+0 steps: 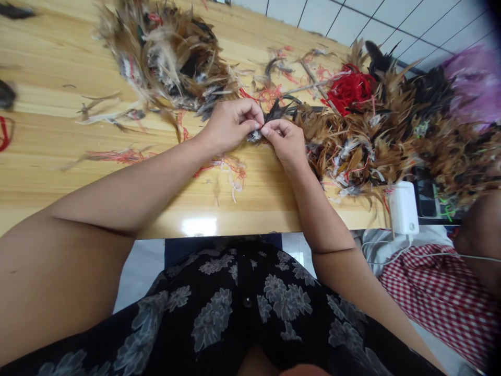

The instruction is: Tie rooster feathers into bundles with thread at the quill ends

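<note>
My left hand (237, 123) and my right hand (284, 140) meet over the table, fingertips pinched close together. Between them is a small bunch of dark feathers (276, 110) with a pale fluffy base, and a bit of red shows at the fingertips. Both hands seem to grip this bunch at its base; the exact hold is partly hidden by the fingers. Beyond my left hand lies a large heap of brown feathers (176, 62). Close by my right hand spreads another pile of brown feathers (352, 141), mixed with white and red bits.
A bundle of red string (349, 89) lies among the feathers at right. Loose red threads (121, 155) are scattered on the wooden table (156, 193). A white power bank or adapter (404, 208) with cables sits at the front edge. Another person's checkered clothing (438, 297) shows at right.
</note>
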Tool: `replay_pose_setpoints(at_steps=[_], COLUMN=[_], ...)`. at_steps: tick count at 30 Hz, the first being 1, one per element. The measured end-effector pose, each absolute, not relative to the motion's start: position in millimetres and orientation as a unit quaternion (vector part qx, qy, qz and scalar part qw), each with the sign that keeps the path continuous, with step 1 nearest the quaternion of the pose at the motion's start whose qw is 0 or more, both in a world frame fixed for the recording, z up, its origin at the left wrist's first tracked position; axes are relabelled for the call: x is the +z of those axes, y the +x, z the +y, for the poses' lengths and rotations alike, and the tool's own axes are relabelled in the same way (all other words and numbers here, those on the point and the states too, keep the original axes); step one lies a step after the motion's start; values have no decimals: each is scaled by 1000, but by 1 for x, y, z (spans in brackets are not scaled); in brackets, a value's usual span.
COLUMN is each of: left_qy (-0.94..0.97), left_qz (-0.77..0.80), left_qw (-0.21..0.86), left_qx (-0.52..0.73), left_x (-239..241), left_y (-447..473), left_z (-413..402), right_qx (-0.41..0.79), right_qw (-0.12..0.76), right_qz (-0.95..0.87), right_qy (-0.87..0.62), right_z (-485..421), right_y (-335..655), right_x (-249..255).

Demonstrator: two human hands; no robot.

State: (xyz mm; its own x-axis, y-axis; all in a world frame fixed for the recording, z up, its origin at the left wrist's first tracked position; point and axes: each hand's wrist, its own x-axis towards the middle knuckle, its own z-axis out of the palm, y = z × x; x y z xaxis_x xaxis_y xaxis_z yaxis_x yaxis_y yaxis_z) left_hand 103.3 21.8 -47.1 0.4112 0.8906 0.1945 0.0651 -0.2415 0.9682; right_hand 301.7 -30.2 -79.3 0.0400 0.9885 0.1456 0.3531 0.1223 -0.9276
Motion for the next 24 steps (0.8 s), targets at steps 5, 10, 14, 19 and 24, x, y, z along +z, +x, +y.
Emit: replay_pose_setpoints(at_steps=[5, 10, 14, 19, 24], left_qy=[653, 641, 633, 628, 642], left_qz=[353, 351, 346, 346, 318], left_qw=[521, 541, 546, 573, 590], left_qx=[421, 417, 426, 396, 372], left_x=[-49, -50, -53, -56, -62], left_y=[105, 106, 107, 103, 102], left_z=[25, 23, 25, 29, 32], right_qx=[282, 181, 123, 115, 118], right_qw=[462, 408, 353, 307, 291], right_qz=[-621, -692, -721, -730, -738], right_qy=[-567, -567, -583, -600, -598], right_z=[-26, -26, -36, -47, -52], right_y=[307, 305, 300, 298, 295], right_x=[-85, -81, -65, -47, -35])
